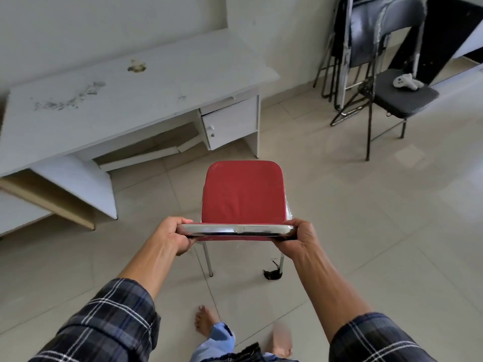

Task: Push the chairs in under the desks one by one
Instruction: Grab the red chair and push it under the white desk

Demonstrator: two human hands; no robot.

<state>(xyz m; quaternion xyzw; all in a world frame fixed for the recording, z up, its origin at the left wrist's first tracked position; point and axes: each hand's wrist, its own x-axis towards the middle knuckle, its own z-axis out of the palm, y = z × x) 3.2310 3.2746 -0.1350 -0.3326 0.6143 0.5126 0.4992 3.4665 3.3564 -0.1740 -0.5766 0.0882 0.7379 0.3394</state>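
A red-cushioned chair point(241, 192) with a chrome frame stands on the tiled floor right in front of me, its seat pointing away from me. My left hand point(173, 235) grips the left end of its chrome back rail, and my right hand point(298, 237) grips the right end. A worn white desk point(125, 100) stands ahead and to the left, with a drawer cabinet on its right side. The chair's front edge is a short way from the desk's knee space, off to the right of it.
A black folding chair point(402, 97) with a small white object on its seat stands at the far right, with more folded chairs leaning on the wall behind it. Loose boards lie under the desk. My bare feet are below the red chair.
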